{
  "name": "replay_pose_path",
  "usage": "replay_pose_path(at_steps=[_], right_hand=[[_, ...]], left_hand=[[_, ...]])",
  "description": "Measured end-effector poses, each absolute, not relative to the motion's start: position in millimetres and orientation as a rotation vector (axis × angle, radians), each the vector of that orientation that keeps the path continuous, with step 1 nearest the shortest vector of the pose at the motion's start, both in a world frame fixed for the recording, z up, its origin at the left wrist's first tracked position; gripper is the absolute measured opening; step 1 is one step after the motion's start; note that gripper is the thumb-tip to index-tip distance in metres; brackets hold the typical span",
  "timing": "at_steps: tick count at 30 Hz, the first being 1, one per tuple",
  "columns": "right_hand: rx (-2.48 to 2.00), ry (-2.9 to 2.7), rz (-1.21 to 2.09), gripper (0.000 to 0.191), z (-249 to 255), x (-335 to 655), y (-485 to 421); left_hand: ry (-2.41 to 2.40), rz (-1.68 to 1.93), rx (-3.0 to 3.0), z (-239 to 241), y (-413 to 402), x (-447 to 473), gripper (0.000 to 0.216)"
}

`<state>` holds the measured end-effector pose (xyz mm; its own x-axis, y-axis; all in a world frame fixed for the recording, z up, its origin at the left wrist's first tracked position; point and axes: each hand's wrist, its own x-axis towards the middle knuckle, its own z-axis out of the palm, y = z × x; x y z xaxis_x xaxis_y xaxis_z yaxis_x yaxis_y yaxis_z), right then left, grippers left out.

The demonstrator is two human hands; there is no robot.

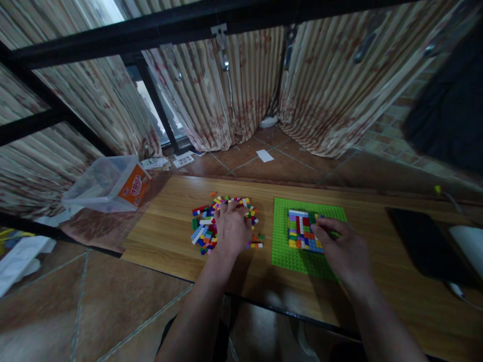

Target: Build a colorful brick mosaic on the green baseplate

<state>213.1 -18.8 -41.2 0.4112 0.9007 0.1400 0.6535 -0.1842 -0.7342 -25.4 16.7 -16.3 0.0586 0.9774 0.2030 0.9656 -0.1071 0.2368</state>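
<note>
Left hand (232, 230) perhaps gripping studded bricks (203, 232).

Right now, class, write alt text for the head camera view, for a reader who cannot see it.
A person's left hand rests on a pile of coloured bricks while the right hand touches a patch of joined bricks on a green baseplate. Both lie on a wooden table, with a clear plastic tub beyond its left end.

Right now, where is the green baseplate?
In the head view the green baseplate lies on the wooden table, right of the brick pile under the left hand; the right hand rests over it.
</note>
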Motion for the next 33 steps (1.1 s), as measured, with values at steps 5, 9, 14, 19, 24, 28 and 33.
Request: replay_pose_path(at_steps=[5, 9, 14, 19, 24, 28, 33], right_hand=[[-1.912, -1.351, 0.411, 0.044, -40.3, 213.1, -19.7], [-1.911, -1.369, 0.394, 0.045, -42.3, 214.4, -19.6], [-1.895, -1.382, 0.414, 0.045, -44.8, 216.2, -19.2], [-1.902, -1.389, 0.431, 0.044, -44.9, 216.5, -20.1], [-1.888, -1.424, 0.411, 0.044, -44.6, 218.0, -20.9], [-1.879, -1.436, 0.42, 0.043, -45.9, 219.2, -21.0], [-1.85, -1.391, 0.433, 0.041, -44.3, 217.9, -22.9]], left_hand=[[2.028, 0.453, 2.275, -15.4, 16.9, -23.9, 0.024], [2.027, 0.433, 2.255, -14.3, 16.4, -29.0, 0.024], [2.064, 0.515, 2.217, -12.9, 20.0, -34.6, 0.026], [2.073, 0.625, 2.25, -10.5, 35.2, -29.4, 0.034], [1.971, 0.552, 2.276, -18.6, 51.5, -19.9, 0.044], [1.956, 0.489, 2.26, -24.4, 57.3, -18.2, 0.033], [1.92, 0.616, 2.244, -18.1, 56.0, -27.6, 0.03]])
